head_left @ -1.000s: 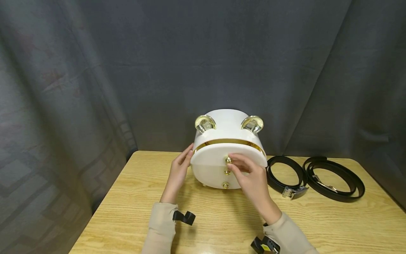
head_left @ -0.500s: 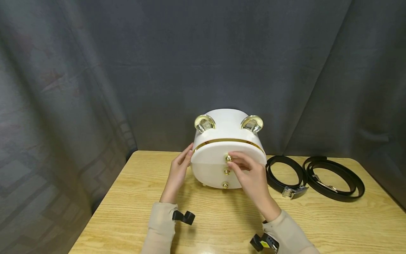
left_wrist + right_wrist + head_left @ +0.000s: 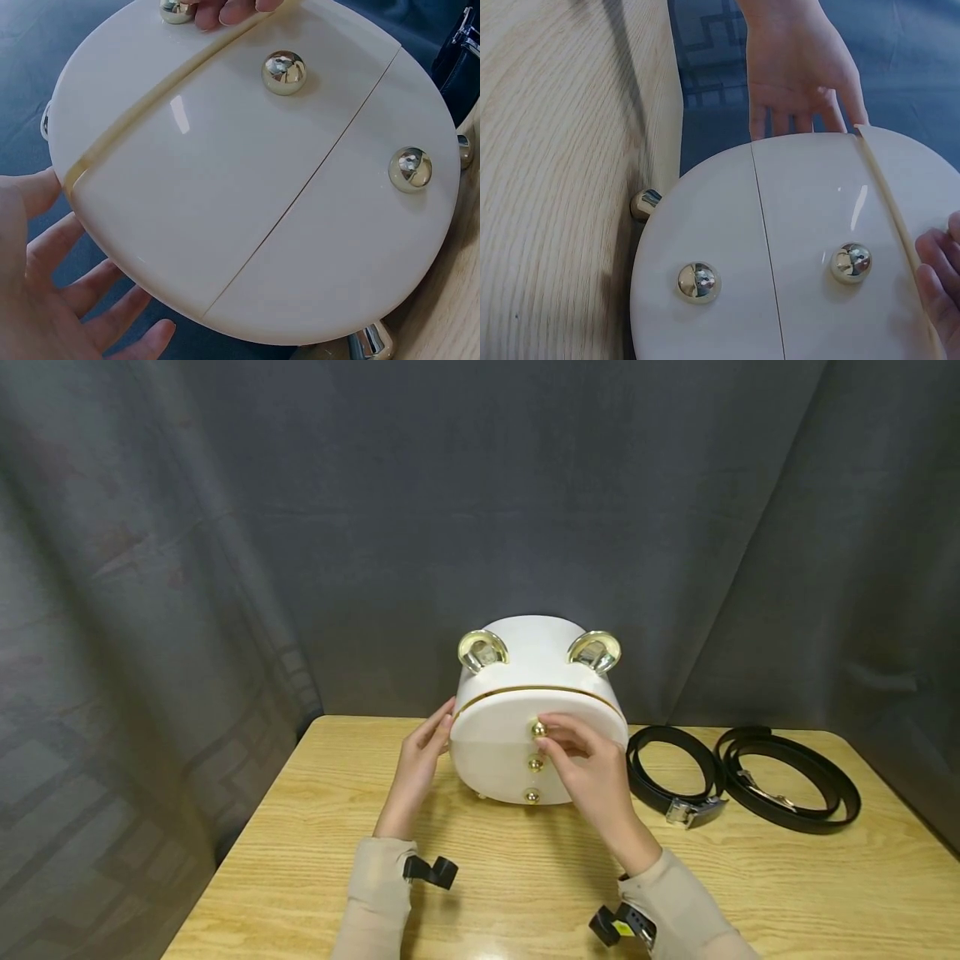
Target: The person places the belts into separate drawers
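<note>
A white drawer box (image 3: 487,768) with a rounded front stands on the table, gold ears on top and gold ball knobs down its face. My right hand (image 3: 588,768) pinches the uppermost knob (image 3: 538,729) between thumb and fingers. Along the top drawer's upper edge runs a thin gold gap. Against the box's left side rests my left hand (image 3: 416,768), its fingers spread and fairly straight along the edge in the left wrist view. There, a beige strip (image 3: 157,94) shows the top drawer's front standing slightly proud. The middle knob (image 3: 284,73) and bottom knob (image 3: 410,169) are untouched.
Two coiled black belts lie right of the box: one belt (image 3: 637,768) with a silver buckle (image 3: 681,812) close beside it, another belt (image 3: 825,827) farther right. The wooden table (image 3: 495,885) ends at a dark grey curtain (image 3: 480,527) behind.
The top drawer has moved inward with my right hand on its knob, and the gold gap above it has narrowed to a thin line. My left hand stays at the box's side.
</note>
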{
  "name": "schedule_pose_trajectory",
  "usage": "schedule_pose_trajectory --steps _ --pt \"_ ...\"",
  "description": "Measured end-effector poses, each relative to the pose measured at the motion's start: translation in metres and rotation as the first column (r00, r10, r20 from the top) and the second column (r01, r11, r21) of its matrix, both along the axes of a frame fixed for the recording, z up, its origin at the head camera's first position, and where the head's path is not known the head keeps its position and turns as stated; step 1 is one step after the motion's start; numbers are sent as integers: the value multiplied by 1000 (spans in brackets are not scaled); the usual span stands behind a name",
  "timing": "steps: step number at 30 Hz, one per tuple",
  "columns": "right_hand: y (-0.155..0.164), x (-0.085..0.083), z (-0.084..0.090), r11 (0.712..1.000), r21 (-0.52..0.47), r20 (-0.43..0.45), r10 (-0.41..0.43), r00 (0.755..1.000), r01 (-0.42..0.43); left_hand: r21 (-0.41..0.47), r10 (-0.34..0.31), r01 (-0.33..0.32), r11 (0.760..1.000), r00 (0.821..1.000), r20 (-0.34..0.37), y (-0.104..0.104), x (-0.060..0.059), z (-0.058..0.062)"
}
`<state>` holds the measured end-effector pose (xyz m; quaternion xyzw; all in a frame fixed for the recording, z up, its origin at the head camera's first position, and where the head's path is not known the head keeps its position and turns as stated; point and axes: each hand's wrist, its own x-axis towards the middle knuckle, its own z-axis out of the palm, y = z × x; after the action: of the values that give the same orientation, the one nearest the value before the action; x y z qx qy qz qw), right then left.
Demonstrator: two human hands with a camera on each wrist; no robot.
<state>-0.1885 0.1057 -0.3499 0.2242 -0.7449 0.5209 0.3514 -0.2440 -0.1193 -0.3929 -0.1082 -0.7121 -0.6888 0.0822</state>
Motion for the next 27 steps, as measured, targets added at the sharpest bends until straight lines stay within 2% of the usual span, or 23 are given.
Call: schedule_pose_trajectory --steps 3,10,14,22,27 --pt "-3 4 7 1000 3 -6 2 1000 -2 -2 3 -3 1000 1000 -4 -1 -1 -1" --pt "4 -15 -14 1000 -5 12 3 1000 -3 -7 12 -12 1000 1000 -18 -1 -1 -2" --pt "5 -19 -16 1000 -6 11 3 1000 -3 -4 18 -18 1000 1000 -16 0 -2 -2" --pt "-4 -3 7 1000 5 -7 7 1000 -7 -4 14 -14 1000 1000 -16 0 -2 -1" --pt "-5 0 11 1000 1 2 11 1000 -11 2 8 -8 1000 1000 -20 0 -1 -1"
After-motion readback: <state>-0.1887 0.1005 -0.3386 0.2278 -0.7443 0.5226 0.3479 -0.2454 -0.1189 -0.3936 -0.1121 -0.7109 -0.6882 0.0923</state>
